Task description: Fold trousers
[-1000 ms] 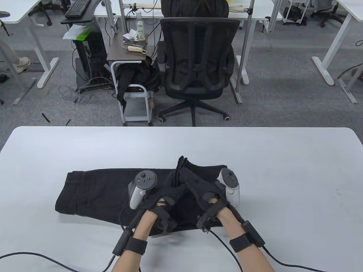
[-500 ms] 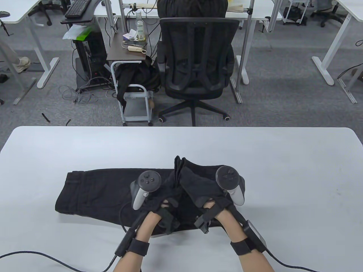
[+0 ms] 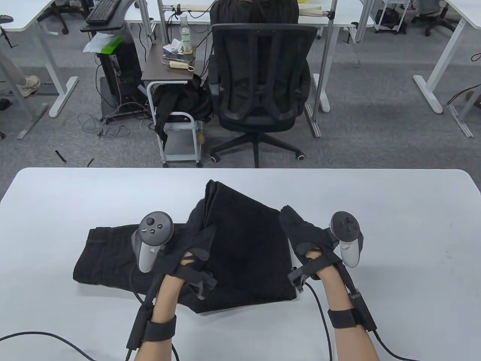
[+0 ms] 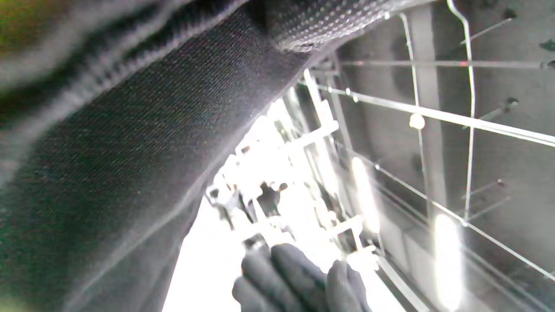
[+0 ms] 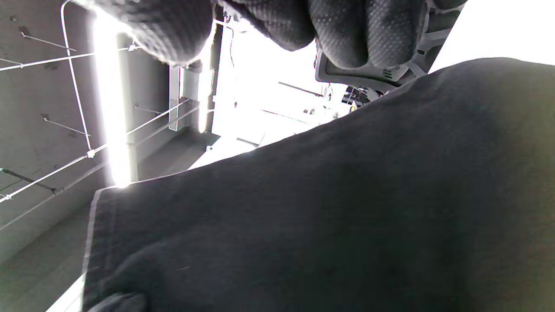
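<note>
Black trousers point(image 3: 248, 248) lie on the white table point(image 3: 375, 233), waist end at the left point(image 3: 109, 252). Their right part is lifted as a wide flap tilted up toward the far side. My left hand point(image 3: 197, 225) grips the flap's left edge, and the cloth point(image 4: 130, 151) fills the left wrist view beneath a fingertip point(image 4: 329, 21). My right hand point(image 3: 291, 222) is at the flap's right edge with its fingers against the far corner. In the right wrist view its curled fingers point(image 5: 347, 30) sit above the dark cloth point(image 5: 325, 208); a grip there does not show.
A black office chair point(image 3: 263, 75) stands beyond the table's far edge, with a small cart point(image 3: 176, 113) to its left. Glove cables trail over the table's near edge.
Both hands have moved apart from the middle, left to the left and right to the right. The bunched cloth between them has spread into a wide raised flap.
</note>
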